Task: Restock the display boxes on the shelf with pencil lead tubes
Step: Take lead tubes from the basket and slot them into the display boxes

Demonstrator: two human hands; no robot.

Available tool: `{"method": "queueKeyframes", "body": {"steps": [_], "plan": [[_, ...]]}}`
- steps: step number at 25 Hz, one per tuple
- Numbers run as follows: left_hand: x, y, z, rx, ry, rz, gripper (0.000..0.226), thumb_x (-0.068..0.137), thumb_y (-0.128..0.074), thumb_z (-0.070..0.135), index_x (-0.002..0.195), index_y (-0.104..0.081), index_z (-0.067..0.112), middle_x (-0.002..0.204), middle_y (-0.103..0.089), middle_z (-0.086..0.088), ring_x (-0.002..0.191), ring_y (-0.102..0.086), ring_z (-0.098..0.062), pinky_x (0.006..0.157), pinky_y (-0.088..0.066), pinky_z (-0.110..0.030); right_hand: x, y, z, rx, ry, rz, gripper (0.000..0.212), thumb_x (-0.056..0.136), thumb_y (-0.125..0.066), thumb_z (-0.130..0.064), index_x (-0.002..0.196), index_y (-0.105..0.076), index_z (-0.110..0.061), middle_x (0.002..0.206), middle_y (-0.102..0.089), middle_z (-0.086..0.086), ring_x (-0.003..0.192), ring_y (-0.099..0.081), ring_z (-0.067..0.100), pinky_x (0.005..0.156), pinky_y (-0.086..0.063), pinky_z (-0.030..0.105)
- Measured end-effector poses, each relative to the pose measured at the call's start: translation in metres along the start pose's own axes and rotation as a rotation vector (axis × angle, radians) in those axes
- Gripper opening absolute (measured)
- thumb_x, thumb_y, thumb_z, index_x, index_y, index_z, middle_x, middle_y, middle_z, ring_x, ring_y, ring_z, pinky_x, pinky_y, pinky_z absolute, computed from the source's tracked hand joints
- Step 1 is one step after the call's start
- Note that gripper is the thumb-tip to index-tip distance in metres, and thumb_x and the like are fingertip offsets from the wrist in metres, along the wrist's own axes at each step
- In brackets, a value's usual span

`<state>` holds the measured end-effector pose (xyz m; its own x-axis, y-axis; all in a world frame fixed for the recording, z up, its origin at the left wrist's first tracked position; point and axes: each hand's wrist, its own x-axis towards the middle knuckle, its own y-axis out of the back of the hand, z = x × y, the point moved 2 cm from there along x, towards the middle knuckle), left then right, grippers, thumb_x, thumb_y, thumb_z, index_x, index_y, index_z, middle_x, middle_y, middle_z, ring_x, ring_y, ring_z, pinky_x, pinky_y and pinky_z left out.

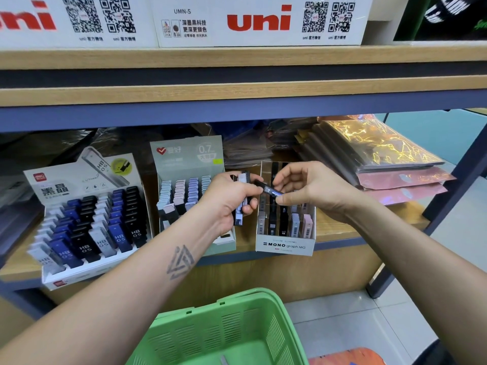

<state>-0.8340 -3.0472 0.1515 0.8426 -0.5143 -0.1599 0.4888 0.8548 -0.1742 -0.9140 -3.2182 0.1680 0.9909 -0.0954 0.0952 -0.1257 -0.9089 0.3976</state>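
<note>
Broadly, a wooden shelf (340,230) carried three display boxes along its front edge, with stacked shiny folders (374,154) at its right end and white uni cartons (259,21) on the board above. Largest was the Deli box (87,222) at the left end, nearly full of HB tubes in black, blue and white rows; next the pale 0.7 box (188,180) in the middle, pastel tubes filling its back rows and gaps nearer the front; smallest the MONO box (286,243) right of it, with tubes standing upright in its columns. Below the shelf's front edge sat a green basket (224,330). The left hand (229,204) was curled round a bundle of tubes (243,198), held roughly upright between the 0.7 box and the MONO box. The right hand (313,191) hovered above the MONO box, thumb and fingertips pinching one black tube (268,189). That tube lay tilted, its long axis running from upper left by the left hand down to the right into the right fingers, and its left end seemed to touch or nearly touch the bundle. The MONO columns lay directly beneath the right hand, the nearer of the two, so the tube would probably need turning upright before dropping into a slot.
</note>
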Motion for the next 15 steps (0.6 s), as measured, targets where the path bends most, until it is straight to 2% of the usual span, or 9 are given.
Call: {"method": "queueKeyframes", "body": {"steps": [3,6,8,11,15], "plan": [[-0.003,-0.003,0.001,0.042,-0.013,-0.033,0.02,0.089,-0.062,-0.012,0.107,-0.066,-0.004,0.055,-0.057,-0.007,0.042,-0.048,-0.014,0.033,-0.031,-0.019,-0.001,-0.007,-0.005,-0.073,0.025,0.018,0.026,0.08,-0.081,-0.002,0.103,-0.071,-0.009,0.092,-0.073,0.012,0.08,-0.068,0.015,0.076,-0.057,0.027],[-0.004,-0.005,0.003,-0.001,0.012,-0.05,0.022,0.089,-0.061,-0.011,0.11,-0.063,-0.004,0.063,-0.06,-0.011,0.042,-0.048,-0.013,0.033,-0.031,-0.018,0.0,-0.007,-0.01,-0.173,0.06,0.016,0.041,0.085,-0.077,-0.003,0.121,-0.068,-0.019,0.086,-0.071,0.005,0.075,-0.067,0.011,0.073,-0.056,0.022],[-0.004,-0.005,0.005,-0.048,0.055,-0.055,0.02,0.09,-0.06,-0.01,0.109,-0.062,-0.004,0.073,-0.064,-0.016,0.043,-0.049,-0.012,0.034,-0.032,-0.017,-0.001,-0.002,-0.014,-0.219,0.084,0.078,0.046,0.086,-0.077,-0.004,0.127,-0.067,-0.022,0.085,-0.069,0.0,0.072,-0.067,0.007,0.069,-0.054,0.018],[-0.005,-0.006,0.005,-0.069,0.104,-0.086,0.013,0.092,-0.058,-0.009,0.103,-0.062,-0.003,0.076,-0.063,-0.018,0.043,-0.048,-0.01,0.034,-0.033,-0.016,-0.005,0.011,-0.015,-0.202,0.077,0.214,0.032,0.088,-0.075,-0.005,0.118,-0.073,-0.016,0.092,-0.072,0.005,0.075,-0.072,0.01,0.067,-0.055,0.016],[-0.004,-0.004,0.006,-0.073,0.114,-0.084,0.01,0.093,-0.057,-0.009,0.099,-0.062,-0.002,0.074,-0.062,-0.017,0.044,-0.048,-0.01,0.034,-0.033,-0.016,-0.001,0.027,-0.009,-0.253,0.086,0.399,0.02,0.087,-0.078,-0.011,0.103,-0.077,-0.023,0.094,-0.074,0.0,0.081,-0.073,0.011,0.079,-0.061,0.032]]}}
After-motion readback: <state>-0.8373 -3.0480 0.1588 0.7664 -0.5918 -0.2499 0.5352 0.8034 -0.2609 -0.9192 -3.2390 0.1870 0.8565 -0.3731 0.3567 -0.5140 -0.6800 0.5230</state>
